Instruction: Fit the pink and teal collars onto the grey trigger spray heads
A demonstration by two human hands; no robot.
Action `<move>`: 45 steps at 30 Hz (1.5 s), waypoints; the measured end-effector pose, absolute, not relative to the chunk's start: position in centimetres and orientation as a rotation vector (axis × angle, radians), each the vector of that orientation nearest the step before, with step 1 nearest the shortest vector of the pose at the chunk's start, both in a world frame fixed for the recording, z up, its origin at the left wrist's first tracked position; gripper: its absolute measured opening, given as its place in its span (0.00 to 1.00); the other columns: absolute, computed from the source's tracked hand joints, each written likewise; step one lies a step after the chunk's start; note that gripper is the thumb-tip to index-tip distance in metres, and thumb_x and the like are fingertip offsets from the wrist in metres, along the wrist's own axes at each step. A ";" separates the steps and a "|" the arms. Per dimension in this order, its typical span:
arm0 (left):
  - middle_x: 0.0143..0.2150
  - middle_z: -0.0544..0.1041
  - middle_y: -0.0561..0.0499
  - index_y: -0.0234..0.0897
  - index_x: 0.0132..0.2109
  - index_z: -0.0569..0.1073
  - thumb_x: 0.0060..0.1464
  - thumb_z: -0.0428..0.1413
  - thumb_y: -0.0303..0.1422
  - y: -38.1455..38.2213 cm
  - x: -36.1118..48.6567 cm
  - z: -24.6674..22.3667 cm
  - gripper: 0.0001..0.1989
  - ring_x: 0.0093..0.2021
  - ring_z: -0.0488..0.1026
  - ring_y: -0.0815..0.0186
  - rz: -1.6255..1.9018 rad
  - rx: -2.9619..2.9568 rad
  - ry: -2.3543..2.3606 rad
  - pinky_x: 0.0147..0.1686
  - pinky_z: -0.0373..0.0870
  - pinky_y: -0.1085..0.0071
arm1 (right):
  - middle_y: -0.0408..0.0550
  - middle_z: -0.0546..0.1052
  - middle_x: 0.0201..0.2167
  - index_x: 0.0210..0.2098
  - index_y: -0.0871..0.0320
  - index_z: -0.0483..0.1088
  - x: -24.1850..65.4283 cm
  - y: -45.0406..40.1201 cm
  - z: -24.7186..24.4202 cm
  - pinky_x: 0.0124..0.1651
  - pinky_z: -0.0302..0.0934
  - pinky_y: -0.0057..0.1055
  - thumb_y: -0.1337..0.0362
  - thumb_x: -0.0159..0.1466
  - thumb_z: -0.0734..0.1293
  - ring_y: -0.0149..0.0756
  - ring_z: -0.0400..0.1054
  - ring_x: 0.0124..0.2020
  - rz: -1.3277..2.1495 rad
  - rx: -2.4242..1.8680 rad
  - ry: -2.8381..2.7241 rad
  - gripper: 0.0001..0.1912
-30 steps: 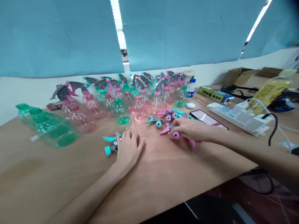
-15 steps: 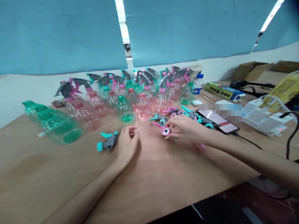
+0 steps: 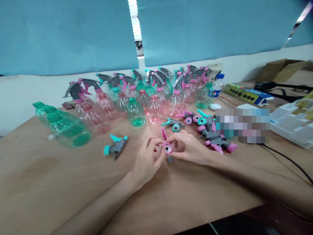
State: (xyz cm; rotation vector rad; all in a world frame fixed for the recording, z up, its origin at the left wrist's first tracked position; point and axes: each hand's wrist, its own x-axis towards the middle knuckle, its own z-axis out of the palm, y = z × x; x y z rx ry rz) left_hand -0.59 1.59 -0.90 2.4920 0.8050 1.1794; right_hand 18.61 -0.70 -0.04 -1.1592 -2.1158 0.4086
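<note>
Between my two hands is a pink and grey spray trigger head [image 3: 167, 148], its round collar opening facing me. My left hand [image 3: 148, 158] pinches the collar from the left, while the fingers of my right hand [image 3: 187, 147] close on it from the right. Most of its grey body is hidden behind my fingers. To the left of my left hand lies a teal and grey trigger head [image 3: 115, 147]. Just beyond my hands rests another teal one [image 3: 174, 124], and a loose pile of pink and teal heads [image 3: 215, 138] lies beside my right hand.
Bottles, several with trigger heads fitted, stand along the back, among them an open green bottle [image 3: 136, 114] and an open pink bottle [image 3: 156, 111]. Green bottles [image 3: 68, 130] lean at left. A Pepsi bottle [image 3: 218, 85], a yellow-blue box [image 3: 248, 94] and a white plastic case [image 3: 290, 122] are at right.
My right hand has brought the pink trigger head leftward from the pile. My left hand has moved right and taken hold of its collar too. The view has shifted slightly.
</note>
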 end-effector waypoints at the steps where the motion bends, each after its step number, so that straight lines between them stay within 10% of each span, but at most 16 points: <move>1: 0.39 0.68 0.51 0.37 0.42 0.67 0.58 0.52 0.25 1.6 -0.6 -0.9 0.05 0.37 0.68 0.68 1.178 2.492 0.799 0.36 0.69 0.73 | 0.43 0.75 0.32 0.38 0.57 0.69 18.6 -0.8 -0.2 0.40 0.56 0.32 0.62 0.59 0.69 0.32 0.66 0.32 0.399 -1.163 -2.095 0.09; 45: 0.32 0.72 0.50 0.37 0.39 0.72 0.59 0.49 0.27 2.5 -0.1 -0.7 0.07 0.33 0.68 0.64 0.993 2.762 0.913 0.35 0.64 0.67 | 0.46 0.78 0.41 0.51 0.50 0.69 18.6 -1.4 -1.6 0.59 0.42 0.50 0.57 0.63 0.65 0.41 0.66 0.48 0.181 -1.311 -2.061 0.17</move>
